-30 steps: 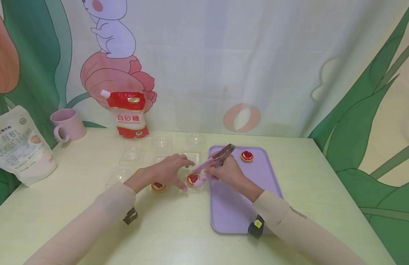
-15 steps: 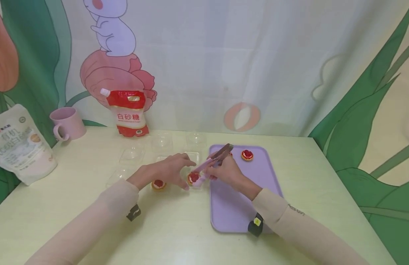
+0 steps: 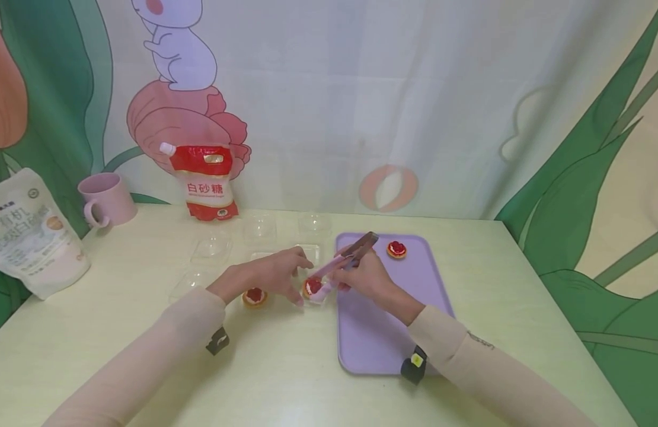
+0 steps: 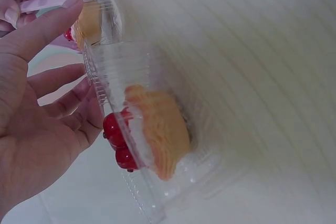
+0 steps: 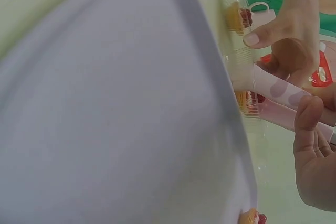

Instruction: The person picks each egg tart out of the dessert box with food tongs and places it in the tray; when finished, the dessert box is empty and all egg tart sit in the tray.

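Note:
My right hand (image 3: 367, 276) holds a pair of tongs (image 3: 329, 267) with pink arms and a metal end. The tips reach either side of a red-topped tart (image 3: 311, 287) in a clear plastic box; whether they press on it cannot be told. My left hand (image 3: 275, 274) is spread at the box's left side, its thumb near the tong tips in the left wrist view. Some of its fingers appear to touch the rim of a clear box (image 4: 157, 198). Inside that box sits another tart (image 4: 160, 132) with red berries and white cream.
A lilac tray (image 3: 393, 338) lies at the right, bearing a tart (image 3: 396, 249) near its back edge. Several clear plastic lids or boxes (image 3: 211, 246) stand behind my left hand. Farther back are a red-and-white sugar pouch (image 3: 208, 184), a pink mug (image 3: 112, 198) and a white pouch (image 3: 38, 237).
The tart between the tong tips has shifted very slightly to the right. Both hands keep nearly the same place, and the tongs stay in my right hand.

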The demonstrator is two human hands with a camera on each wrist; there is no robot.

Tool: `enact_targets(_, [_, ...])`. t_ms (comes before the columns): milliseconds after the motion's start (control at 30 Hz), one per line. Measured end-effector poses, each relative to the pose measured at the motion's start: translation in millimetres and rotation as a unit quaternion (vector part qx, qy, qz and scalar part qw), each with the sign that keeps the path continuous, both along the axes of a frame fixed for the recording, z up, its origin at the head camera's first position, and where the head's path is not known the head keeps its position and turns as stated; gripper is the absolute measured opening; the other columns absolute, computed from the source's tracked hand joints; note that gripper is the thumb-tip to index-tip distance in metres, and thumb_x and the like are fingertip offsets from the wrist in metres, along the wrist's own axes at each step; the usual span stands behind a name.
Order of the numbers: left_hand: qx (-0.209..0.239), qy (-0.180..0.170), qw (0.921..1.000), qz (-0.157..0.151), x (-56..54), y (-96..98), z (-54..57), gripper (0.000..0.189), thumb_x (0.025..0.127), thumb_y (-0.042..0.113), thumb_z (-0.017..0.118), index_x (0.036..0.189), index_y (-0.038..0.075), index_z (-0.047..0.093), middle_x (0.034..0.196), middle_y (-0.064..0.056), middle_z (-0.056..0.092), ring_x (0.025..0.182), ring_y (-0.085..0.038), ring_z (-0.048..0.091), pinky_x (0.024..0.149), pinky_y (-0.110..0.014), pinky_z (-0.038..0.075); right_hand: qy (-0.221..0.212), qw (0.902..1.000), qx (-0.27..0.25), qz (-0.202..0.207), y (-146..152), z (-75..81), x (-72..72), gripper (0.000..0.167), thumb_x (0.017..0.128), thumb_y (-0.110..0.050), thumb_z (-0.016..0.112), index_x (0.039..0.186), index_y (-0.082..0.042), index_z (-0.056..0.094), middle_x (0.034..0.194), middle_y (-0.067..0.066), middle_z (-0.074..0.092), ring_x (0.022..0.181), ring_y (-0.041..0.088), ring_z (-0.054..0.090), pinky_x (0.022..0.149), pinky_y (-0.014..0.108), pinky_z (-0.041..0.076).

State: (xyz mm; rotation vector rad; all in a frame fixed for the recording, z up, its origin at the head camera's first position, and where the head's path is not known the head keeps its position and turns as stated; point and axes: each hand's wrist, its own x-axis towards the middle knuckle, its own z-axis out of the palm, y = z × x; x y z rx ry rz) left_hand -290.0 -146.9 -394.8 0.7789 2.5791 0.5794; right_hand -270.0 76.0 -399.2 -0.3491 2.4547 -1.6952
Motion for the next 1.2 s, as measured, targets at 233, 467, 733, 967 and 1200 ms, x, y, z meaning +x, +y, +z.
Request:
enact_targets(233, [0.008,0.003,0.9999,0.006,0.8,0.1,-2.4,0.077,0.077,0.025,0.088,0.14,0.0,0.053,0.13,-0.013,0.052,0.113,-0.027,0.059,0.094,-0.037,0.054,0.003,0.9999,-0.009,0.006,3.5,3.5,0.4,0.029,0.082,0.003,0.073,0.108,0.006,0.064,0.077,0.011,0.071,0.056,0.013,0.064,0.056,0.027,0.058])
enact_targets(467, [0.008,0.003,0.9997,0.025,4.1,1.9,-2.7,0.075,0.078,0.025,0.087,0.141,0.001,0.053,0.127,-0.013,0.053,0.113,-0.027,0.058,0.093,-0.038,0.054,0.007,1.0,-0.006,0.001,13.7,20.0,-1.9,0.03,0.082,0.002,0.073,0.11,0.005,0.064,0.078,0.011,0.072,0.056,0.013,0.065,0.058,0.028,0.059])
enact_targets(733, [0.003,0.016,0.9996,0.025,5.9,0.2,-3.2,0.077,0.077,0.027,0.087,0.141,0.0,0.053,0.127,-0.014,0.052,0.111,-0.028,0.059,0.092,-0.036,0.053,0.034,0.9994,0.004,-0.001,40.4,42.1,-6.0,0.039,0.083,-0.001,0.076,0.117,0.005,0.059,0.081,0.011,0.073,0.058,0.013,0.065,0.06,0.026,0.059])
enact_targets(967, [0.002,0.015,0.9994,0.032,7.7,-0.3,-3.1,0.079,0.077,0.028,0.088,0.142,0.001,0.051,0.128,-0.013,0.051,0.112,-0.027,0.059,0.091,-0.035,0.053,0.034,0.9971,0.058,-0.035,65.1,39.4,-9.7,0.042,0.085,-0.005,0.076,0.121,0.005,0.058,0.091,0.019,0.074,0.058,0.012,0.066,0.061,0.024,0.059])
enact_targets(1200, [0.003,0.017,0.9993,0.034,8.5,0.2,-3.1,0.08,0.077,0.027,0.088,0.142,0.0,0.051,0.128,-0.013,0.051,0.111,-0.027,0.059,0.089,-0.034,0.053,0.023,0.9933,0.098,-0.057,79.6,28.7,-11.4,0.04,0.085,-0.005,0.076,0.119,0.007,0.058,0.088,0.018,0.073,0.059,0.011,0.066,0.061,0.022,0.058])
